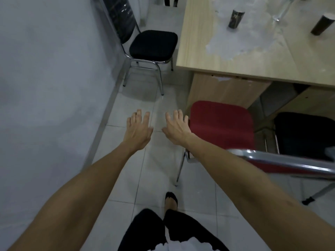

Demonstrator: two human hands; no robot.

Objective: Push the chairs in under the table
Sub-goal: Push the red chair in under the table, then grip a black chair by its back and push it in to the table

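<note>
A light wooden table (195, 57) fills the upper right. A black padded chair (153, 45) with chrome legs stands at its left end, back against the wall, seat apart from the table edge. A red chair (222, 124) stands at the table's near side, its seat out from under the top, its chrome back rail at my right forearm. Another black chair (304, 134) sits to its right, partly under the table. My left hand (138, 130) and my right hand (176, 128) are stretched forward over the floor, fingers apart, holding nothing. The right hand is beside the red seat's left edge.
A grey wall (50, 78) runs along the left, leaving a narrow tiled aisle (155, 160) between it and the table. Two dark cylinders (235, 19) and a clear glass (282, 9) stand on the table. My foot in a black shoe (171, 198) is on the tiles.
</note>
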